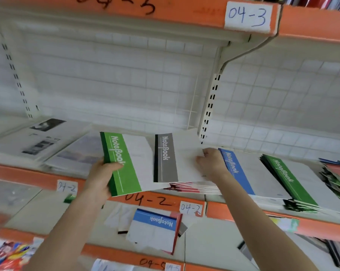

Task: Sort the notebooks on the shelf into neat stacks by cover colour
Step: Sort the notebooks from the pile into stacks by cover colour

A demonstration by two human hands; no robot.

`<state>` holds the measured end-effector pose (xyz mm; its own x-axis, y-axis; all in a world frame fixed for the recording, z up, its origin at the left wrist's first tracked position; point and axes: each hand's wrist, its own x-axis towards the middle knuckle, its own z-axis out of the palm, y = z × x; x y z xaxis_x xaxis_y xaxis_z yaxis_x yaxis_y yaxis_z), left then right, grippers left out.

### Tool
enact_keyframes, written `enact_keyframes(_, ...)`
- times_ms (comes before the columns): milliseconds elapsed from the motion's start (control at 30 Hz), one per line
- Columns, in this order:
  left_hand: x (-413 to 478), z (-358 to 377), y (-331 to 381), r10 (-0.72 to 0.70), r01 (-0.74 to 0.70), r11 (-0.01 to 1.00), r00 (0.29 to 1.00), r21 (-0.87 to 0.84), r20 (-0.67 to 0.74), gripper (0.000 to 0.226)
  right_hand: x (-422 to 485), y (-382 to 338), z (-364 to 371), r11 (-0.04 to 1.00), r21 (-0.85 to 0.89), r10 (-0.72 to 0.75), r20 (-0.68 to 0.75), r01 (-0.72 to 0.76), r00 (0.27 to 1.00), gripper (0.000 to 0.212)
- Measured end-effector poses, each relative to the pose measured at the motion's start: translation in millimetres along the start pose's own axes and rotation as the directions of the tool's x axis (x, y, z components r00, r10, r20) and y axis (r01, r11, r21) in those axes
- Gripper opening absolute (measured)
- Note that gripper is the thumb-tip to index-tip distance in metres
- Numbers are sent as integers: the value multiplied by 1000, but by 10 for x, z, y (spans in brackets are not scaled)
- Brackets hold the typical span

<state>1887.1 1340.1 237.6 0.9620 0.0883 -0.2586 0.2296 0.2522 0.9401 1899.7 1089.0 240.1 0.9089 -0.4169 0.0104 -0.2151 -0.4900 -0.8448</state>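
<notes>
Notebook [127,173], green, long axis front-to-back

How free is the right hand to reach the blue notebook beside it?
Probably yes: the blue notebook lies face up beside the right hand, but its fingers are holding the grey notebook.

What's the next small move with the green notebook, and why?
Probably carry the green notebook that the left hand grips over to the green-topped stack on the right: same cover colour, whereas the right hand holds a grey notebook beside it.
</notes>
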Motion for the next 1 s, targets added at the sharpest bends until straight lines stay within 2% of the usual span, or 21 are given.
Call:
enact_keyframes(100,36,-399,89,22,-20,1000,997,24,-68,22,20,-166,286,999,-18,-37,10,38,999,31)
enact_keyframes(200,59,-761,180,26,-22,999,994,36,-106,23,29,-320,586,991,-124,-57,11,58,998,38)
enact_keyframes(333,76,-1148,272,22,-12,998,988,64,-151,20,5,-479,945,909,-406,-86,32,92,996,28)
enact_keyframes(600,96,-1343,351,16,-9,997,996,79,-91,19,-126,-627,1311,737,-654,-144,94,170,985,27)
enact_keyframes(700,115,-1252,355,-19,22,997,999,74,-29,14,-162,-607,1223,716,-669,-204,75,201,976,25)
enact_keyframes(800,138,-1087,362,-66,64,997,997,41,51,14,-222,-557,1017,742,-639,-251,19,204,968,22)
enact_keyframes(1000,144,-615,296,-90,87,996,976,21,201,22,-381,-208,381,799,-592,-224,-132,104,966,26)
